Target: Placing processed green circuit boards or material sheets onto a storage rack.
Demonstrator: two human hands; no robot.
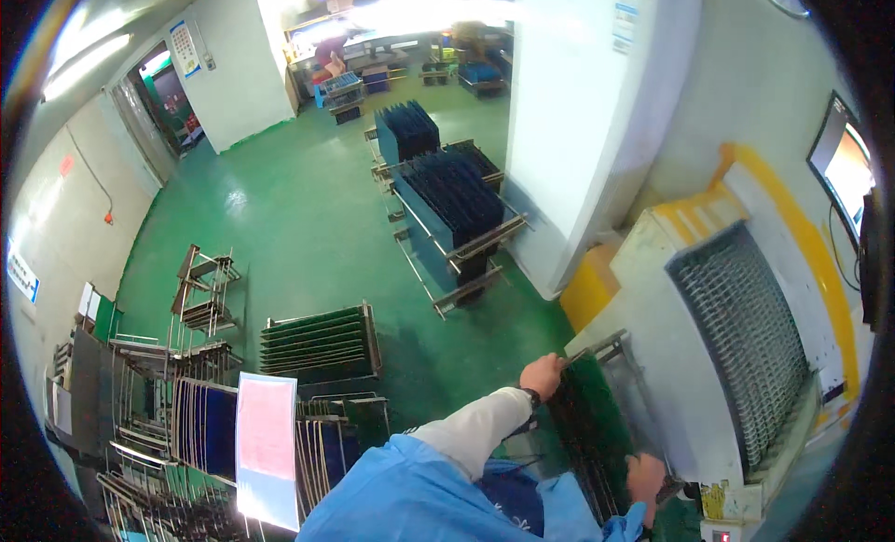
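Observation:
A metal rack [608, 343] filled with upright dark green panels [597, 416] is in front of me at the lower right. My left hand [543, 376] is closed on the end bar of its far side, with a dark band at the wrist. At the near end, my right hand [645, 475] is closed on the rack's frame, its fingertips partly hidden. The rack is beside a pale machine [643, 309] whose sloping front carries a grey, ridged conveyor bed [746, 328]. The underside of the rack is out of sight.
Racks of dark blue panels [447, 197] stand on the green floor [308, 206] ahead. A rack of green panels [317, 342] and several metal racks [200, 300] are to the left, near a pink-and-white sheet [267, 439]. A white pillar [569, 123] rises ahead; a monitor [844, 164] hangs at right.

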